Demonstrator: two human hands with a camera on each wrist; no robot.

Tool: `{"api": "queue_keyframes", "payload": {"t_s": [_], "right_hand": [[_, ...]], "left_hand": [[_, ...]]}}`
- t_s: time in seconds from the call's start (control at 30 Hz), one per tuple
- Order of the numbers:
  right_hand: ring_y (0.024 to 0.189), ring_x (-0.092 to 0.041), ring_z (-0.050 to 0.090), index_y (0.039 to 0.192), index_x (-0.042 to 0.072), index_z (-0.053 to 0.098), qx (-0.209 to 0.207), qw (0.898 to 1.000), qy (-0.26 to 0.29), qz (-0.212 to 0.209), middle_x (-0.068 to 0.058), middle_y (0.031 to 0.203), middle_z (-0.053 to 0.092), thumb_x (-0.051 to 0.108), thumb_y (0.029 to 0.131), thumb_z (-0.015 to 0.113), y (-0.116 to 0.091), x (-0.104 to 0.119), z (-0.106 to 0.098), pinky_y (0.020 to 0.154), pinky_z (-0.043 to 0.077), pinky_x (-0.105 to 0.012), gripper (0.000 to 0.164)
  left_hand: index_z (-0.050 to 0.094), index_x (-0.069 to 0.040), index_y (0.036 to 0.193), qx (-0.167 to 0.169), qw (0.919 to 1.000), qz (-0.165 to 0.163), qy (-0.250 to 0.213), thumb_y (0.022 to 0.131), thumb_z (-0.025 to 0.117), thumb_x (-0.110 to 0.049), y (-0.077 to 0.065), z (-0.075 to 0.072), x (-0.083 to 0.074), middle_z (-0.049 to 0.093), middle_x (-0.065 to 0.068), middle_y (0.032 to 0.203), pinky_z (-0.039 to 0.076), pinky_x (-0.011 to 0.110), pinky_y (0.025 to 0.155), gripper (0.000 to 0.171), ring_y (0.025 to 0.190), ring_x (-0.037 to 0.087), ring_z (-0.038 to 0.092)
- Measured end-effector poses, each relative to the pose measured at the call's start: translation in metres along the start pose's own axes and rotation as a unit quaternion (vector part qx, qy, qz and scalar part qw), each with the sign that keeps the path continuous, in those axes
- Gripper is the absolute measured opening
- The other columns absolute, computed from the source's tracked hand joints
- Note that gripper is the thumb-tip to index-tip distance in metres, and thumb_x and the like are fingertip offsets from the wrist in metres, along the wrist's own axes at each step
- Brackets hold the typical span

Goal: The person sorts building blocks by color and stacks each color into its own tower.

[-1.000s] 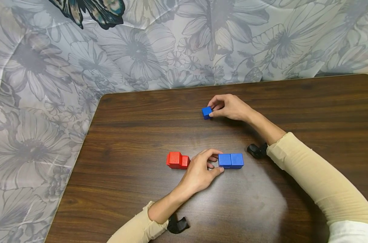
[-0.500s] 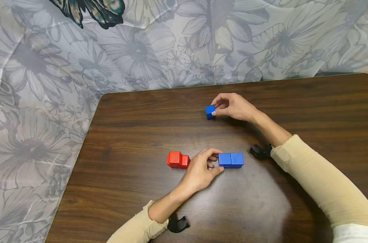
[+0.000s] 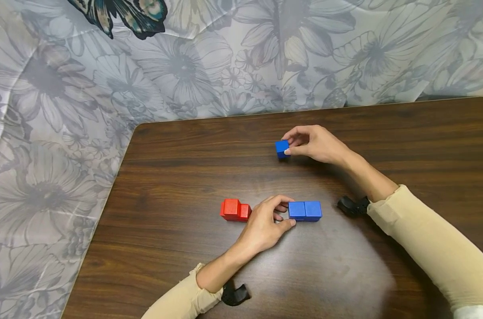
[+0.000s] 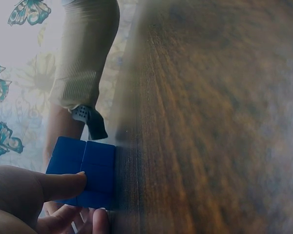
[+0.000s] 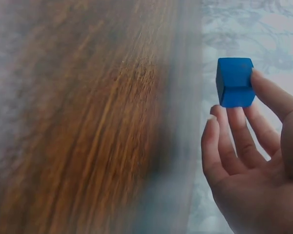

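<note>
My left hand (image 3: 263,226) grips the left end of a group of blue blocks (image 3: 305,210) on the table. In the left wrist view its thumb (image 4: 63,185) presses the face of these blue blocks (image 4: 98,168), which show seams between cubes, while the other fingers reach around beyond. Farther back, my right hand (image 3: 317,144) pinches a single blue cube (image 3: 282,148). The right wrist view shows this cube (image 5: 236,80) between the thumb and fingertips, above the tabletop, with the remaining fingers loosely curved below.
Red blocks (image 3: 235,210), one part taller than the other, stand just left of my left hand. A flowered cloth (image 3: 185,66) hangs behind the far edge of the wooden table (image 3: 177,168). Black wrist-worn devices (image 3: 235,294) sit under both forearms.
My right hand has carried the blue cube a short way to the right. The left hand keeps its grip on the blue blocks, and the red blocks stay put.
</note>
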State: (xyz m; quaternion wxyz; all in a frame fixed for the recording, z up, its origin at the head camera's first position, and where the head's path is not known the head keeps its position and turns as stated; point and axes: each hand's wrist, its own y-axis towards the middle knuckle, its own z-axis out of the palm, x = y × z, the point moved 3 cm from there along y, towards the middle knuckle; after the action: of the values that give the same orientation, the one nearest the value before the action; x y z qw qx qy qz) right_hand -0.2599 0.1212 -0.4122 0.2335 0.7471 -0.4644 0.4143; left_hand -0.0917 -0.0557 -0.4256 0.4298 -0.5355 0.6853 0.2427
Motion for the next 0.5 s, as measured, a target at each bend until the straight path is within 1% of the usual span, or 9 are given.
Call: {"api": "queue_keyframes", "payload": {"t_s": [0.13, 0.3, 0.5], "right_hand": [[0.091, -0.016, 0.065, 0.115, 0.015, 0.071, -0.006, 1.0, -0.002, -0.006, -0.003, 0.1, 0.07, 0.024, 0.089, 0.077, -0.008, 0.002, -0.003, 0.077, 0.048, -0.025, 0.028], [0.092, -0.016, 0.065, 0.112, 0.014, 0.071, -0.013, 1.0, 0.004, -0.013, -0.003, 0.102, 0.07, 0.024, 0.088, 0.078, -0.016, 0.004, -0.005, 0.075, 0.049, -0.025, 0.027], [0.09, -0.016, 0.067, 0.109, 0.012, 0.072, -0.028, 0.999, 0.024, -0.024, -0.005, 0.101, 0.07, 0.017, 0.085, 0.081, -0.026, 0.008, -0.009, 0.075, 0.051, -0.022, 0.026]], "left_hand": [[0.068, -0.017, 0.12, -0.003, 1.0, 0.0, 0.004, 0.083, 0.08, -0.01, 0.0, 0.0, 0.001, 0.066, -0.002, 0.104, 0.05, 0.018, 0.075, 0.039, 0.08, 0.004, 0.06], [0.068, -0.017, 0.12, -0.007, 1.0, -0.001, 0.006, 0.083, 0.08, -0.01, -0.001, 0.0, 0.001, 0.066, -0.002, 0.103, 0.05, 0.018, 0.074, 0.039, 0.079, 0.004, 0.06], [0.068, -0.016, 0.12, -0.005, 1.0, 0.004, 0.001, 0.083, 0.08, -0.01, 0.001, 0.002, 0.001, 0.066, -0.001, 0.103, 0.051, 0.019, 0.074, 0.04, 0.079, 0.004, 0.06]]}}
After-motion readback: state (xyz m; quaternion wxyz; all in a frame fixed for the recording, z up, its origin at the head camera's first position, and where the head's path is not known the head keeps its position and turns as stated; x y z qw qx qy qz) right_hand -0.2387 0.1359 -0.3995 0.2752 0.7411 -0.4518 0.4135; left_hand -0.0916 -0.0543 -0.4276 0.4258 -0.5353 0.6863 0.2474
